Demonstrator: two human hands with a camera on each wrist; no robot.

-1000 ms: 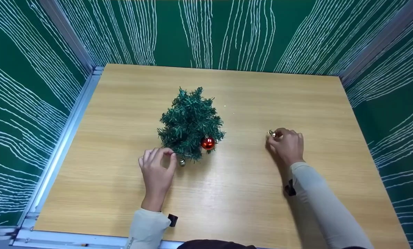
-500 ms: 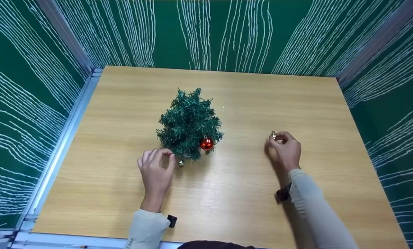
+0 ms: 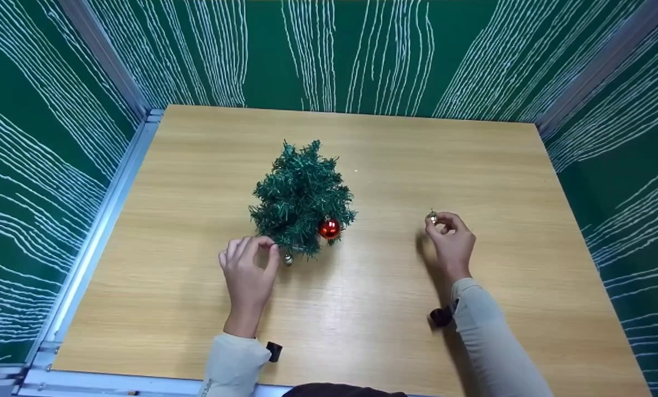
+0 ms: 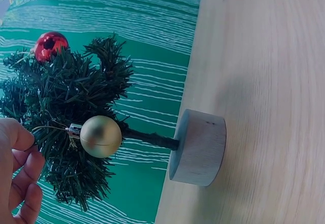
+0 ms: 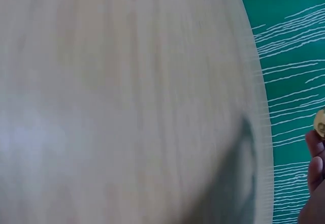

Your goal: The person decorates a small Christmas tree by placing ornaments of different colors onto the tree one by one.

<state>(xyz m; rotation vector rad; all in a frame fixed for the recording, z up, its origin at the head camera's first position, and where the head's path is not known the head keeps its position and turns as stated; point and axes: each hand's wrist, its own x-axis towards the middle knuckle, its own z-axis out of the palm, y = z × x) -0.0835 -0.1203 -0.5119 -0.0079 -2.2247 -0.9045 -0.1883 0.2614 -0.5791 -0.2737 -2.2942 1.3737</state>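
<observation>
A small green Christmas tree (image 3: 301, 193) stands left of the table's middle. On its right side hangs a red bauble (image 3: 329, 227). A gold bauble (image 4: 101, 136) hangs low at the near side, its thin thread running to my left fingertips. My left hand (image 3: 249, 275) pinches there with thumb and index finger, against the lower left branches. Well to the right of the tree, my right hand (image 3: 453, 245) holds up a small shiny gold ornament (image 3: 432, 217) between thumb and index finger. In the right wrist view only a part of this ornament shows at the edge.
The tree's round wooden base (image 4: 200, 148) rests on the light wooden table (image 3: 384, 331). Green walls (image 3: 273, 55) with white wavy lines rise behind and at both sides. A metal rail (image 3: 102, 220) runs along the left edge. Black cameras (image 3: 274, 352) sit at both wrists.
My right hand has drawn slightly toward me and to the left, turning the gold ornament upright in its fingertips. My left hand and the tree hold their place.
</observation>
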